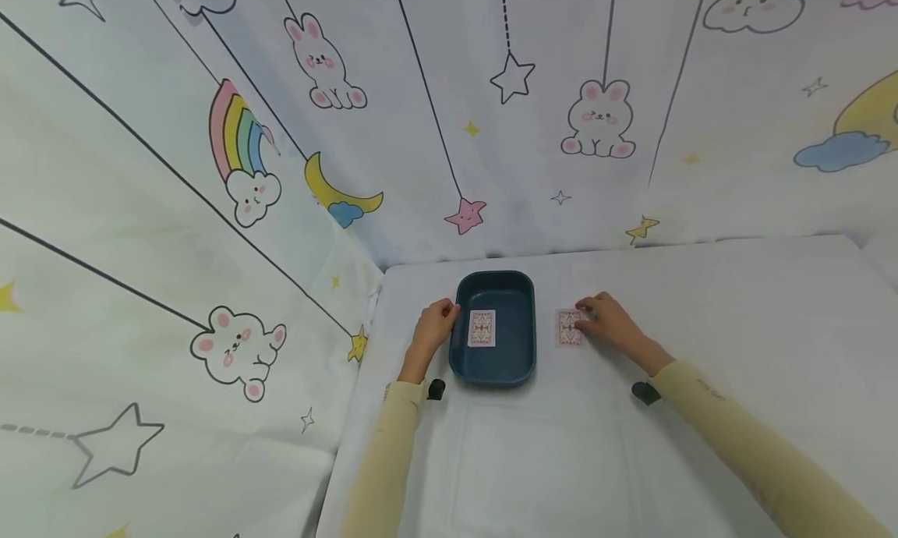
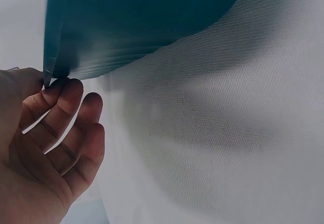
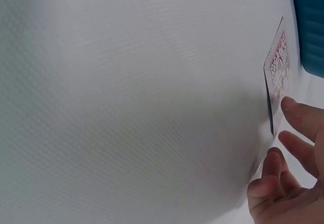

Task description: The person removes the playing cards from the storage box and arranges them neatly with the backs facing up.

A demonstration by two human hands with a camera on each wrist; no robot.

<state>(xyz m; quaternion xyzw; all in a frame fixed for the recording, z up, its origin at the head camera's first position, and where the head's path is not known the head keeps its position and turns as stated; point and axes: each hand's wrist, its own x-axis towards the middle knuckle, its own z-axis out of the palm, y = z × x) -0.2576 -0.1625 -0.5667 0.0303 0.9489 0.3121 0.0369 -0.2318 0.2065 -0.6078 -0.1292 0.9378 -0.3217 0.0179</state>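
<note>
My left hand (image 1: 436, 324) pinches the left rim of a dark teal tray (image 1: 519, 366). The left wrist view shows the thumb and index finger at the rim (image 2: 49, 64), with the other fingers loosely bent below it. Inside the tray lies a playing card (image 1: 482, 328), its red-patterned back up. Right of the tray, a second playing card (image 1: 567, 329) lies back up on the table. My right hand (image 1: 609, 320) is at that card's right edge. In the right wrist view the thumb (image 3: 304, 117) overlaps the near end of the card (image 3: 278, 67), and the index finger stands apart from it.
A white cloth covers the table (image 1: 547, 460). Behind it hangs a white curtain (image 1: 421, 132) printed with bunnies, stars and moons, and it continues along the left side. Dark wrist-worn pieces (image 1: 436, 389) show at both cuffs.
</note>
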